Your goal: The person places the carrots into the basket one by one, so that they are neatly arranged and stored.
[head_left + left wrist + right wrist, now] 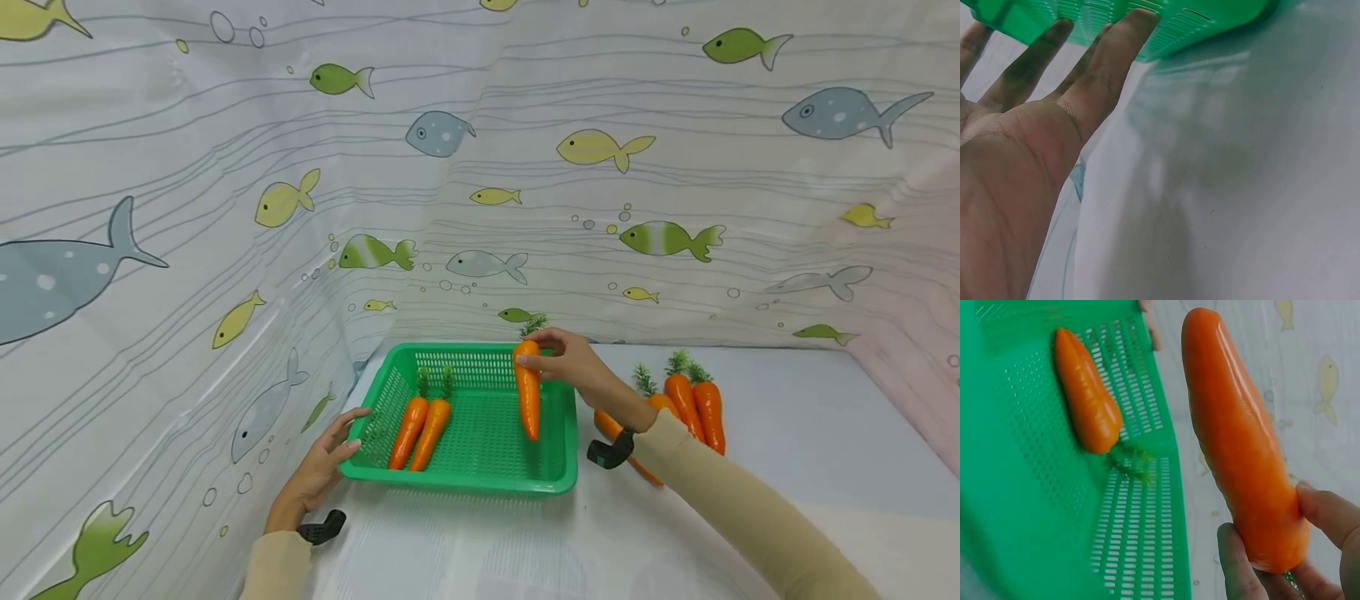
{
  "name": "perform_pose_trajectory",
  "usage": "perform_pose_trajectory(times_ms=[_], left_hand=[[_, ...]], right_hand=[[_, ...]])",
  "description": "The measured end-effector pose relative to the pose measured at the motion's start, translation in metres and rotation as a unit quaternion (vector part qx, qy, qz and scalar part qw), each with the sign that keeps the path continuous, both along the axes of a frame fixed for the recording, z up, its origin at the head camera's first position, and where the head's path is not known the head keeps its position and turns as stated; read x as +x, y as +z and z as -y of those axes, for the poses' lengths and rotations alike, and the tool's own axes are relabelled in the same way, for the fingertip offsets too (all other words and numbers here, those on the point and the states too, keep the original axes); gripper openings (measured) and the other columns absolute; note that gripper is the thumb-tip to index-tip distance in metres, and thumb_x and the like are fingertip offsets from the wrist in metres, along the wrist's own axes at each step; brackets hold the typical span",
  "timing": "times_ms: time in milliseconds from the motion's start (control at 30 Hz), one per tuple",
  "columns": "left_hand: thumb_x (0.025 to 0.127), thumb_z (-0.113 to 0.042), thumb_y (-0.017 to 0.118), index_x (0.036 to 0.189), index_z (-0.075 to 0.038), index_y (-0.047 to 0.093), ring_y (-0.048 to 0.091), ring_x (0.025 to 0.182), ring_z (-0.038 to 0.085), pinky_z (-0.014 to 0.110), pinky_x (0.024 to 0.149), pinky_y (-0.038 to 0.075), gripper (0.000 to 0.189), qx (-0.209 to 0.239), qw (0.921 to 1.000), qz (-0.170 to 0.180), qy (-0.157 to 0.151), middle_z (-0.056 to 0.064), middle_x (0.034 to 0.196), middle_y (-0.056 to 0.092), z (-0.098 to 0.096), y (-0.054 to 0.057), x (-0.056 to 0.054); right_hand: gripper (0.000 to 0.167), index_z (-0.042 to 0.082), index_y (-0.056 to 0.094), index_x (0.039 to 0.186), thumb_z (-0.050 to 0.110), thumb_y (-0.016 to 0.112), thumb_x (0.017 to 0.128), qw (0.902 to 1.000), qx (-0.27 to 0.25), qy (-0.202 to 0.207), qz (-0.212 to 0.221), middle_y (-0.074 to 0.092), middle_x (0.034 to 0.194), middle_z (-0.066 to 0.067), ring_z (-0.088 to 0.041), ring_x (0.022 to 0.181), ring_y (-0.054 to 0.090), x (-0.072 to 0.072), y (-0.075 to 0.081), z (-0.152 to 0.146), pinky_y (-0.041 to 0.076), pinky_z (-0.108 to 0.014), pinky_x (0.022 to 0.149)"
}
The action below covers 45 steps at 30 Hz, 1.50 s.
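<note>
My right hand (573,365) pinches an orange carrot (529,392) near its leafy end, holding it over the right part of a green plastic basket (487,482). The carrot's tip points down. In the right wrist view, thumb and fingers grip the thick end of that carrot (1241,444). Two more carrots (431,435) lie side by side in the basket's left part, green tops toward the back. At the basket's left end, my left hand (318,467) touches the wall; the left wrist view shows its fingers (1107,69) mostly straight against the slotted side.
Several carrots (708,415) with green tops lie on the white table (810,433) right of the basket, partly hidden by my right forearm. A fish-patterned sheet (480,225) hangs behind and along the left. Each wrist wears a black device (611,450).
</note>
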State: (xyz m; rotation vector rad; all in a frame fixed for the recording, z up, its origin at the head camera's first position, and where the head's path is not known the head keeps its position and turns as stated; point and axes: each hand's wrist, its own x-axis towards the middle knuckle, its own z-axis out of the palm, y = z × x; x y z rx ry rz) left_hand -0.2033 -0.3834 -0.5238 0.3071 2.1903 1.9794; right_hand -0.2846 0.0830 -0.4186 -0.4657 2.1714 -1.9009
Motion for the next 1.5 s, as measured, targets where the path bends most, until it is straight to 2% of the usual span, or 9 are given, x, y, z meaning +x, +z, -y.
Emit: perform_pose_trajectory(times_ms=[100, 167, 267, 467, 800, 933, 1167, 1300, 1500], left_hand=[[0.107, -0.014, 0.051, 0.159, -0.018, 0.033, 0.036, 0.14, 0.034, 0.064, 0.104, 0.039, 0.055, -0.001, 0.9999, 0.007, 0.01, 0.014, 0.166, 0.012, -0.001, 0.0, -0.001], [0.107, -0.014, 0.052, 0.159, -0.018, 0.034, 0.049, 0.128, 0.026, 0.049, 0.099, 0.047, 0.055, 0.003, 0.9998, 0.012, 0.015, 0.011, 0.163, 0.019, 0.0, 0.001, -0.001], [0.107, -0.014, 0.052, 0.158, -0.019, 0.034, 0.055, 0.12, 0.019, 0.04, 0.094, 0.052, 0.054, 0.013, 0.9997, 0.017, 0.014, 0.01, 0.16, 0.022, 0.0, 0.002, 0.0], [0.108, -0.014, 0.052, 0.159, -0.02, 0.034, 0.054, 0.12, 0.018, 0.039, 0.095, 0.051, 0.054, 0.022, 0.9995, 0.023, 0.008, 0.01, 0.16, 0.021, -0.002, 0.002, 0.0], [0.108, -0.012, 0.051, 0.16, -0.019, 0.032, 0.058, 0.119, 0.017, 0.038, 0.093, 0.054, 0.056, 0.022, 0.9996, 0.017, 0.0, 0.003, 0.154, 0.034, -0.001, 0.001, 0.0], [0.108, -0.013, 0.051, 0.16, -0.02, 0.032, 0.057, 0.12, 0.017, 0.038, 0.094, 0.053, 0.055, 0.022, 0.9996, 0.018, -0.004, 0.004, 0.155, 0.031, 0.0, 0.0, -0.001], [0.109, -0.013, 0.048, 0.161, -0.022, 0.032, 0.057, 0.121, 0.016, 0.038, 0.094, 0.053, 0.055, 0.024, 0.9995, 0.005, -0.017, 0.0, 0.155, 0.032, 0.004, -0.002, 0.002], [0.109, -0.012, 0.048, 0.16, -0.022, 0.032, 0.057, 0.12, 0.016, 0.039, 0.094, 0.054, 0.055, 0.022, 0.9997, 0.004, -0.013, 0.003, 0.155, 0.032, 0.004, -0.002, 0.002], [0.109, -0.014, 0.049, 0.16, -0.019, 0.032, 0.057, 0.121, 0.017, 0.041, 0.094, 0.053, 0.055, 0.022, 0.9997, 0.012, -0.006, 0.008, 0.158, 0.022, 0.001, 0.0, 0.001]], right_hand=[[0.049, 0.006, 0.06, 0.134, 0.024, 0.08, 0.092, 0.9999, -0.011, 0.012, -0.002, 0.064, 0.125, -0.016, -0.029, 0.101, 0.068, -0.004, -0.002, 0.013, 0.058, -0.048, 0.087], [0.048, 0.005, 0.061, 0.132, 0.023, 0.08, 0.092, 0.9997, -0.011, 0.019, -0.003, 0.064, 0.124, -0.016, -0.029, 0.1, 0.069, -0.007, -0.003, 0.023, 0.059, -0.047, 0.085], [0.045, 0.005, 0.063, 0.13, 0.023, 0.081, 0.092, 0.9997, -0.004, 0.023, -0.004, 0.064, 0.124, -0.015, -0.028, 0.1, 0.068, -0.009, -0.005, 0.037, 0.059, -0.046, 0.084], [0.044, 0.003, 0.064, 0.128, 0.02, 0.081, 0.091, 0.9993, 0.006, 0.035, 0.005, 0.062, 0.124, -0.016, -0.028, 0.098, 0.068, -0.012, -0.013, 0.062, 0.058, -0.05, 0.086], [0.047, 0.004, 0.063, 0.127, 0.021, 0.083, 0.089, 0.9972, 0.044, 0.048, 0.036, 0.061, 0.122, -0.016, -0.026, 0.092, 0.069, -0.01, -0.023, 0.094, 0.056, -0.056, 0.088], [0.042, 0.003, 0.064, 0.122, 0.019, 0.084, 0.088, 0.9965, 0.068, 0.033, 0.036, 0.064, 0.114, -0.015, -0.026, 0.09, 0.069, -0.015, -0.032, 0.102, 0.058, -0.053, 0.084], [0.038, 0.001, 0.064, 0.112, 0.013, 0.086, 0.084, 0.9935, 0.086, 0.015, 0.073, 0.065, 0.099, -0.015, -0.027, 0.076, 0.071, -0.021, -0.047, 0.12, 0.058, -0.055, 0.081], [0.036, -0.001, 0.062, 0.109, 0.009, 0.086, 0.083, 0.9928, 0.093, 0.014, 0.074, 0.064, 0.096, -0.016, -0.028, 0.071, 0.071, -0.019, -0.052, 0.13, 0.059, -0.053, 0.077], [0.037, -0.004, 0.062, 0.108, 0.007, 0.086, 0.083, 0.989, 0.127, 0.013, 0.074, 0.062, 0.092, -0.014, -0.028, 0.07, 0.069, -0.014, -0.056, 0.135, 0.06, -0.049, 0.071]])
